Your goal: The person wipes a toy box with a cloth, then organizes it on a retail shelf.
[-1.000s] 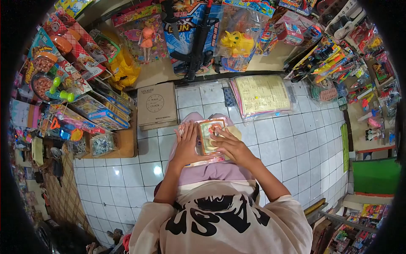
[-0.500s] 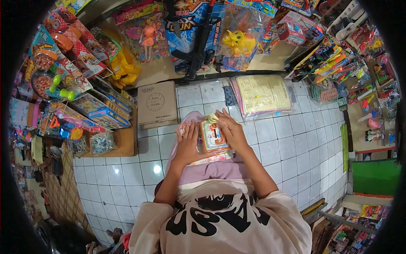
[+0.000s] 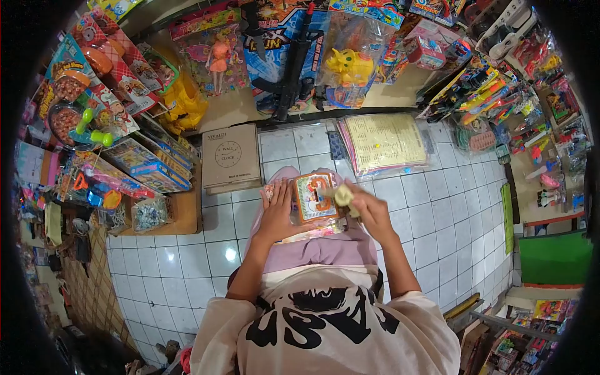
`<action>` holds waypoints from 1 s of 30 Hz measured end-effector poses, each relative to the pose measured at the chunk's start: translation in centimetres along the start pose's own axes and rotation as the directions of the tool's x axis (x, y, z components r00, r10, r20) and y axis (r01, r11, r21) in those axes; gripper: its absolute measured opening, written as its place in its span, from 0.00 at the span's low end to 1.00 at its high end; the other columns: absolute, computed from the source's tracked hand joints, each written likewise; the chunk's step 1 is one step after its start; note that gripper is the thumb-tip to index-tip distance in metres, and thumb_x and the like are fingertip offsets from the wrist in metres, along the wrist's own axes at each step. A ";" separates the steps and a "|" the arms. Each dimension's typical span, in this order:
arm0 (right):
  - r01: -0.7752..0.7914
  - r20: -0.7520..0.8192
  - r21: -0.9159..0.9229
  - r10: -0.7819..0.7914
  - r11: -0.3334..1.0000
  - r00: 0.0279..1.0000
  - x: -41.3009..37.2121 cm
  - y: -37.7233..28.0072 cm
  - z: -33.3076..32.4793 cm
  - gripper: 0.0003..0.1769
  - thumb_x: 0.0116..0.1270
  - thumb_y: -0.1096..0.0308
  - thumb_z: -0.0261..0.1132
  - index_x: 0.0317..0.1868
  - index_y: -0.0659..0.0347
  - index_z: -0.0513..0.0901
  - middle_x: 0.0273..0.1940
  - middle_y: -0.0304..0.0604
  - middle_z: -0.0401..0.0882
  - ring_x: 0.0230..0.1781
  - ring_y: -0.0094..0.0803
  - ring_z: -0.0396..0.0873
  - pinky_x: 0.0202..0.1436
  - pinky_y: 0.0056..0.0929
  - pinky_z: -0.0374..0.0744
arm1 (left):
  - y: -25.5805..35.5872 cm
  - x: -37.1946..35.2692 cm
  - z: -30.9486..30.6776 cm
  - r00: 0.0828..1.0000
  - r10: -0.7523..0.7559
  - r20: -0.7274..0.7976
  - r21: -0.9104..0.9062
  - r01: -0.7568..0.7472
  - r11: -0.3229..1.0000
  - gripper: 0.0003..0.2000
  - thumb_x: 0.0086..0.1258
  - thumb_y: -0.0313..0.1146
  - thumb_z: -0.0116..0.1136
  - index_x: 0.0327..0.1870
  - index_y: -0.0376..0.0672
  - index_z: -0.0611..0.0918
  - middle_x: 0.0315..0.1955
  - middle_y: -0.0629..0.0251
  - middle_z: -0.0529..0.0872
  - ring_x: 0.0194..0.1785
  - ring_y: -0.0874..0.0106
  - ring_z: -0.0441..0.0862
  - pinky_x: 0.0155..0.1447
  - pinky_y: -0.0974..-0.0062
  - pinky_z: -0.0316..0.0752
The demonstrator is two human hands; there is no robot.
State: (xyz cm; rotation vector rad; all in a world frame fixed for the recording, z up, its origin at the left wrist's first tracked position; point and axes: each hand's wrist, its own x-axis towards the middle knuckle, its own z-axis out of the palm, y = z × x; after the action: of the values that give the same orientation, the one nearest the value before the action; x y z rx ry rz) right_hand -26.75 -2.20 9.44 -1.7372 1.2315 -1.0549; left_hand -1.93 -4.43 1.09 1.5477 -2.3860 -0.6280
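orange box (image 3: 314,198) rests on the person's lap (image 3: 312,253), prob. so both hands reach it. l. hand (image 3: 277,211), fingers spread, lies along the orange box's left edge, apparently bracing it vs. slipping. r. hand (image 3: 370,211), just right of the orange box, grips bunched pale cloth (image 3: 343,195), likely wadded for firm hold. beyond the orange box: clock box (image 3: 230,156) & papers (image 3: 387,142) on floor (image 3: 409,219).

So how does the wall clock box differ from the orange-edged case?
The wall clock box is brown with dark print; the orange-edged case is multicoloured. The box looks larger and lies on the floor; the case sits over the lap. Both have roughly rectangular faces.
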 end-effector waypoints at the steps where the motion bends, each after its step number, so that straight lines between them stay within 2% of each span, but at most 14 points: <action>1: 0.021 -0.089 0.037 -0.018 0.999 0.996 1.1 -0.3 0.3 0.12 0.69 0.73 0.56 0.49 0.67 0.79 0.58 0.53 0.75 0.62 0.45 0.72 0.64 0.35 0.70 | 0.0 0.0 0.1 1.000 0.000 0.002 -0.001 0.000 1.000 0.64 0.42 0.69 0.65 0.72 0.30 0.47 0.72 0.43 0.47 0.77 0.52 0.39 0.72 0.42 0.28; 2: 0.036 -0.094 0.105 -0.026 0.994 0.995 2.4 -1.0 0.7 0.13 0.70 0.70 0.55 0.50 0.66 0.79 0.59 0.51 0.75 0.65 0.46 0.68 0.68 0.38 0.65 | 0.0 0.1 0.1 1.000 0.000 0.004 -0.002 0.000 1.000 0.64 0.42 0.69 0.64 0.72 0.30 0.48 0.72 0.43 0.48 0.77 0.52 0.39 0.72 0.43 0.28; 5: 0.101 0.060 -0.122 -0.094 0.987 0.994 5.6 1.2 3.3 0.15 0.72 0.66 0.53 0.51 0.64 0.79 0.61 0.47 0.73 0.70 0.47 0.61 0.72 0.42 0.56 | -0.5 0.0 0.7 0.998 0.018 -0.053 -0.021 -0.019 1.000 0.64 0.41 0.72 0.62 0.71 0.30 0.50 0.72 0.42 0.49 0.76 0.50 0.42 0.71 0.40 0.26; 8: 0.099 0.143 -0.136 -0.080 0.986 0.986 5.8 2.9 5.6 0.14 0.72 0.66 0.54 0.52 0.59 0.80 0.62 0.44 0.73 0.72 0.44 0.57 0.74 0.47 0.49 | -0.9 0.0 1.2 0.995 0.029 -0.091 -0.045 -0.033 0.998 0.64 0.41 0.74 0.61 0.71 0.31 0.52 0.71 0.41 0.50 0.75 0.49 0.44 0.71 0.40 0.26; 12: 0.271 0.287 -0.214 -0.205 0.938 0.936 3.1 2.0 4.3 0.14 0.71 0.66 0.54 0.52 0.63 0.79 0.63 0.44 0.72 0.72 0.45 0.56 0.73 0.44 0.53 | -0.6 -0.4 0.1 1.000 0.006 -0.015 0.003 -0.006 1.000 0.64 0.42 0.69 0.64 0.71 0.29 0.49 0.72 0.44 0.47 0.77 0.52 0.38 0.72 0.42 0.27; 15: 0.248 0.291 -0.193 -0.186 0.949 0.939 0.9 1.0 3.6 0.14 0.70 0.68 0.56 0.51 0.64 0.79 0.63 0.44 0.71 0.72 0.45 0.57 0.73 0.42 0.55 | 0.4 -0.3 -0.9 1.000 0.018 0.016 -0.028 -0.017 0.999 0.64 0.42 0.69 0.65 0.71 0.29 0.49 0.72 0.44 0.47 0.77 0.53 0.38 0.72 0.42 0.27; 19: 0.239 0.279 -0.115 -0.199 0.964 0.939 -1.4 0.2 2.8 0.13 0.68 0.68 0.58 0.51 0.63 0.79 0.63 0.42 0.72 0.72 0.43 0.57 0.74 0.48 0.54 | -0.3 0.1 0.5 0.997 0.046 -0.059 -0.064 -0.050 0.997 0.64 0.40 0.73 0.62 0.72 0.33 0.49 0.72 0.43 0.49 0.76 0.49 0.42 0.71 0.39 0.25; 23: 0.298 0.344 -0.166 -0.228 0.940 0.911 -3.2 0.2 1.6 0.13 0.67 0.69 0.58 0.50 0.64 0.78 0.60 0.46 0.74 0.69 0.45 0.62 0.72 0.47 0.59 | -1.1 0.1 1.2 0.997 0.049 -0.059 -0.063 -0.052 0.997 0.64 0.41 0.72 0.62 0.72 0.32 0.49 0.72 0.43 0.49 0.76 0.49 0.42 0.71 0.40 0.24; 26: 0.335 0.199 -0.090 -0.313 0.938 0.929 -3.6 2.9 0.7 0.12 0.67 0.70 0.60 0.49 0.65 0.79 0.58 0.46 0.76 0.68 0.47 0.63 0.70 0.45 0.62 | -0.8 0.0 0.6 0.998 0.040 -0.054 -0.061 -0.043 0.997 0.64 0.41 0.72 0.62 0.72 0.30 0.50 0.72 0.42 0.49 0.76 0.49 0.41 0.71 0.40 0.23; 29: 0.144 -0.192 -0.041 -0.149 0.989 0.970 -0.1 -0.2 1.0 0.11 0.66 0.70 0.61 0.47 0.64 0.80 0.58 0.45 0.77 0.69 0.48 0.62 0.70 0.42 0.63 | -0.8 0.0 0.8 0.998 0.038 -0.051 -0.054 -0.040 0.998 0.64 0.41 0.72 0.62 0.71 0.30 0.50 0.72 0.41 0.48 0.76 0.48 0.41 0.71 0.41 0.23; 30: 0.154 -0.158 -0.035 -0.157 0.988 0.975 0.6 0.1 1.5 0.12 0.66 0.70 0.61 0.48 0.64 0.80 0.58 0.45 0.77 0.69 0.47 0.62 0.70 0.42 0.63 | -0.9 0.0 0.9 0.998 0.040 -0.055 -0.049 -0.042 0.998 0.64 0.42 0.73 0.61 0.71 0.29 0.50 0.72 0.41 0.48 0.76 0.48 0.41 0.71 0.41 0.23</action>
State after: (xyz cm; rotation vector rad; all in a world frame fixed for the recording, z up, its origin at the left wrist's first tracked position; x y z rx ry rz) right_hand -25.28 -2.59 8.87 -1.8184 1.2235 -1.2988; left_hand -1.60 -4.56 -0.14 1.4726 -2.3383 -0.6241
